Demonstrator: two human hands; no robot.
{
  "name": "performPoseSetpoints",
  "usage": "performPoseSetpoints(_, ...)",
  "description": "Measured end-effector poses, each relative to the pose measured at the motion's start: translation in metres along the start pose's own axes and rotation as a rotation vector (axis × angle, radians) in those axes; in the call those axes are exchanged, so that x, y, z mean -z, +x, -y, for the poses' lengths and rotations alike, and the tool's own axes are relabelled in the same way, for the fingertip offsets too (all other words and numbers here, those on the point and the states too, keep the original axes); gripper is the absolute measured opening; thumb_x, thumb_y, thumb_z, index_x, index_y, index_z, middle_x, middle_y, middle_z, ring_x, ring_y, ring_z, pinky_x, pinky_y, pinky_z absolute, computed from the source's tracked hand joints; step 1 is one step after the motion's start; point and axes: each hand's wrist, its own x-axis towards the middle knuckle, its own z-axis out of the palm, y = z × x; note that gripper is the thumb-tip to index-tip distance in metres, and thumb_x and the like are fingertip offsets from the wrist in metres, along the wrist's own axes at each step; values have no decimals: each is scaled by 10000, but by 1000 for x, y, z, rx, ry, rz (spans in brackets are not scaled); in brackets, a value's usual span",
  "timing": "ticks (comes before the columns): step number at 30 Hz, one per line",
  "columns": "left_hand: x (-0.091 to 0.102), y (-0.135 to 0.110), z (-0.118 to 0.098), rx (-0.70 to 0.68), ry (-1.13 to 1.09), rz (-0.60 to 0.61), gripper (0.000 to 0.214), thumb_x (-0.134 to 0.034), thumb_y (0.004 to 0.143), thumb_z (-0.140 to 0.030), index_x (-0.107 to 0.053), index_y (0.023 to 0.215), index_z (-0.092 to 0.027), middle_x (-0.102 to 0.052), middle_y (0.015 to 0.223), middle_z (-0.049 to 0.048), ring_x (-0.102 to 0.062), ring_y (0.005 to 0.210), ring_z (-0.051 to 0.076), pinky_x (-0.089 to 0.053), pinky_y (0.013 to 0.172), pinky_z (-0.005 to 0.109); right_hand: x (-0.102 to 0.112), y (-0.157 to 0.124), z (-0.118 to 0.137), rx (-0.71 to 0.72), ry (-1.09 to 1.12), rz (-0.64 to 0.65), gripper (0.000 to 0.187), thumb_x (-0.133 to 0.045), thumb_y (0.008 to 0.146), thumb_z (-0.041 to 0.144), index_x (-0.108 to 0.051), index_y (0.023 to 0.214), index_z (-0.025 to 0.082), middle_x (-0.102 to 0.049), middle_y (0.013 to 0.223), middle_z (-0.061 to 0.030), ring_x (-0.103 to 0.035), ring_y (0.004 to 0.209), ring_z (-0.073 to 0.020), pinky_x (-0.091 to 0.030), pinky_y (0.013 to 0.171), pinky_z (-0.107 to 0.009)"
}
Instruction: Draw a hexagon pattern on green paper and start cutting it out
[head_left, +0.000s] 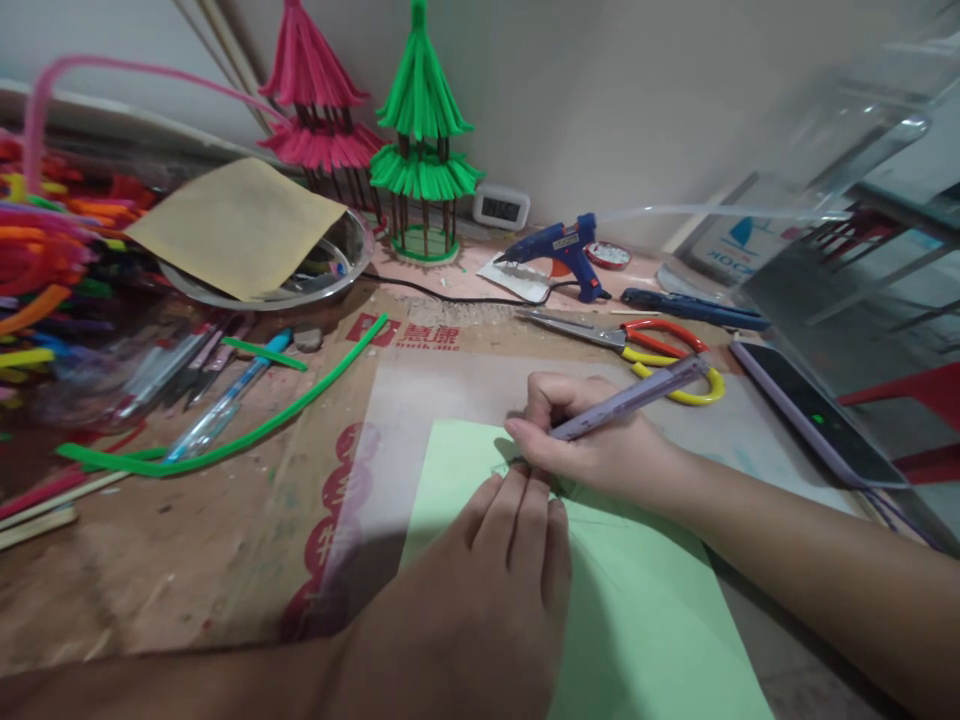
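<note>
A light green sheet of paper (pixel 660 620) lies in front of me with faint drawn lines near its upper part. My left hand (pixel 480 570) rests on the sheet, palm down and fingers stretched out. Just beyond those fingertips, my right hand (pixel 592 435) grips a pale purple pen (pixel 630 397). The pen's tip is hidden behind the fingers. Under the green sheet is a whitish sheet (pixel 405 390) on a cardboard piece (pixel 300 500) with red print. Orange-and-yellow-handled scissors (pixel 634 345) lie just past my right hand.
Behind stand green (pixel 425 150) and pink (pixel 322 100) pipe-cleaner towers, a small clock (pixel 501 207) and a blue glue gun (pixel 570 255). At right are a utility knife (pixel 694 308) and a phone (pixel 817 410). Left are a metal bowl (pixel 349 270), pens and a green pipe cleaner (pixel 300 403).
</note>
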Motion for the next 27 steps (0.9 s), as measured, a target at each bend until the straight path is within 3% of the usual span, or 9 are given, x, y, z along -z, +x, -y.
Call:
performPoseSetpoints(16,-5,-2,-1,25,-27,-11,378,-359,1015,-148,-606,1288,-64,-728,1288,155,-684,1188,281,-389,1061,422,12,-2,-6,100,-117,-82,323,-589,850,170,-363,628,234,-377,541,89,-334,487,-65,-267,452,-211)
performPoseSetpoints(27,-6,-2,2,29,-36,-42,375,-357,1038,-170,-624,1280,-65,-723,1297,158,-671,1200,281,-421,1056,416,17,-1,-7,18,-95,-45,302,-551,852,214,-342,636,253,-386,571,71,-432,532,-101,-340,509,-249)
